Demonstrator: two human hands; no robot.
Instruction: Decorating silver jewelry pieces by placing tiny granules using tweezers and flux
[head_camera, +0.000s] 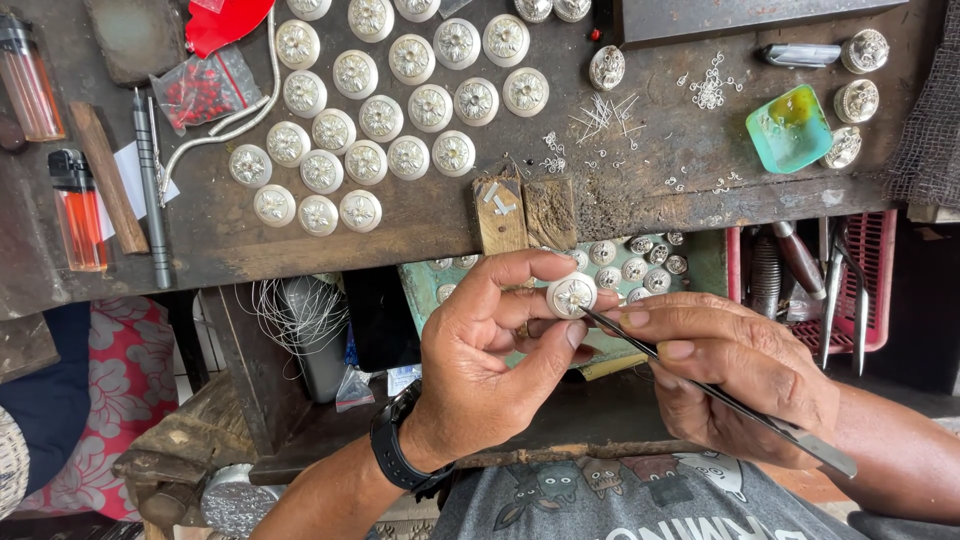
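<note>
My left hand (495, 350) pinches a small round silver ornament (572, 294) between thumb and fingers, just below the workbench's wooden peg (500, 215). My right hand (735, 375) grips long metal tweezers (730, 402), and their tip touches the ornament's face. A black watch sits on my left wrist. Many similar round silver ornaments (385, 100) lie in rows on the dark workbench (420, 225) above my hands.
Two orange lighters (78, 205) and a metal pen-like tool (150, 190) lie at the left. A teal dish (790, 128), loose silver wire bits (605, 115) and a red tray of pliers (840, 285) are at the right. A drawer tray (640, 265) holds more ornaments.
</note>
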